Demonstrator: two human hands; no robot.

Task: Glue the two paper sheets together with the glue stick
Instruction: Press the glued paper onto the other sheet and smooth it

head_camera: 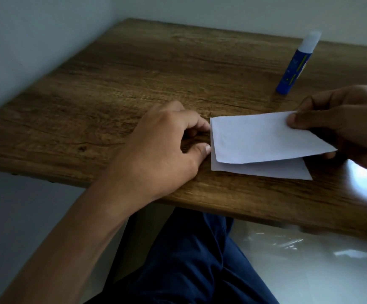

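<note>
Two white paper sheets lie on the wooden table (116,84), one over the other. The upper sheet (257,139) is lifted at its right side, where my right hand (345,126) pinches its far right corner between thumb and fingers. The lower sheet (266,171) lies flat beneath, showing along the near edge. My left hand (167,145) rests on the table at the sheets' left edge, thumb and fingertips touching that edge. The blue glue stick (296,64) with a white cap stands upright behind the sheets, at the table's far right, apart from both hands.
The table stands in a corner, with grey walls (35,40) along its left and far sides. Its near edge runs just past the sheets. My legs in dark blue trousers (189,260) are below it, beside a pale glossy floor (309,270).
</note>
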